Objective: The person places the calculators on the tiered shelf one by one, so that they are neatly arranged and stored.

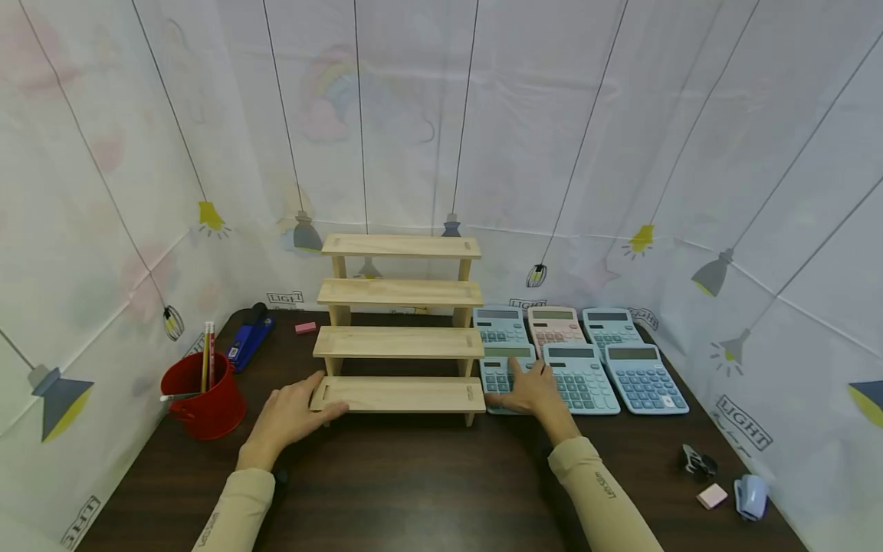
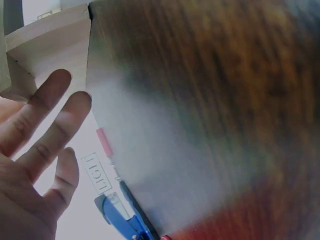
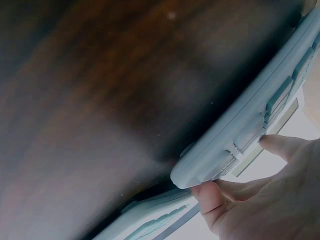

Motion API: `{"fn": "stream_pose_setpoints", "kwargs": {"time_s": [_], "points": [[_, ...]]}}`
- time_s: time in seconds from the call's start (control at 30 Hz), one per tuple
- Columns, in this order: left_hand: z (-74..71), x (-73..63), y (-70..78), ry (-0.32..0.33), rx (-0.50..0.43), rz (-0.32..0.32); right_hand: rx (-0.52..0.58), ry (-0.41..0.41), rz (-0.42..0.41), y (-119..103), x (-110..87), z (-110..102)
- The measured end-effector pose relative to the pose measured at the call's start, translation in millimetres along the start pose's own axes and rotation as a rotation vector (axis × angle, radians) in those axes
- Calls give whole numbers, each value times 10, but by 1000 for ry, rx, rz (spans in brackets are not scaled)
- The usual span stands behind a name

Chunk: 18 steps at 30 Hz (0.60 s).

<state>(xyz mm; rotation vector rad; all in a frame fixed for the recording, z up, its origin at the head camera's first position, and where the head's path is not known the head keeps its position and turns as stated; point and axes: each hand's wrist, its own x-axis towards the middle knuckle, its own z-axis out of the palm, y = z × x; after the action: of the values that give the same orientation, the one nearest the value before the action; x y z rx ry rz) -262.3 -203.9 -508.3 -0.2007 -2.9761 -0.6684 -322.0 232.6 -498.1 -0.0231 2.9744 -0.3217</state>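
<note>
The person at the dark tabletop (image 1: 414, 475) had both hands out in front, with a wooden stand (image 1: 400, 343) of four stepped shelves standing upright between and beyond them. The left hand (image 1: 286, 418) gripped nothing: its fingers were fairly straight, and its thumb lay against the left end of the lowest shelf. The right hand (image 1: 534, 391) was grasping a blue calculator (image 1: 498, 370) just beside the stand's right end, thumb on the near left side and fingers across the other. Just right of that hand sat a second blue calculator (image 1: 579, 381), with a third (image 1: 647, 381) beyond it, and behind these ran a back row: a blue one (image 1: 500, 326), a pink calculator (image 1: 554, 326) and another blue one (image 1: 612, 326). To the left of the left hand I saw a red bucket (image 1: 210, 414) holding pencils (image 1: 208, 356); farther off from that hand lay a blue stapler (image 1: 250, 340) and a pink eraser (image 1: 305, 327). Well out to the right of the right hand, and nearer the person, were a black clip (image 1: 698, 461), a pale eraser (image 1: 712, 496) and a small light-blue gadget (image 1: 750, 497). Lamp drawings covered the white wall cloth (image 1: 517, 153) beyond both hands.
</note>
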Motion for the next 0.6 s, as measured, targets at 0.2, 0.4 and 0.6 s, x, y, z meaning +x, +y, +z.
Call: {"fn": "stream_pose_setpoints", "kwargs": {"time_s": [0.2, 0.4, 0.6], "points": [[-8, -7, -2, -1, -24, 12, -26, -21, -3, -10, 38, 9], [23, -17, 8, -26, -113, -2, -35, -35, 1, -16, 29, 1], [40, -22, 11, -34, -137, -8, -46, -21, 2, -7, 53, 25]]}}
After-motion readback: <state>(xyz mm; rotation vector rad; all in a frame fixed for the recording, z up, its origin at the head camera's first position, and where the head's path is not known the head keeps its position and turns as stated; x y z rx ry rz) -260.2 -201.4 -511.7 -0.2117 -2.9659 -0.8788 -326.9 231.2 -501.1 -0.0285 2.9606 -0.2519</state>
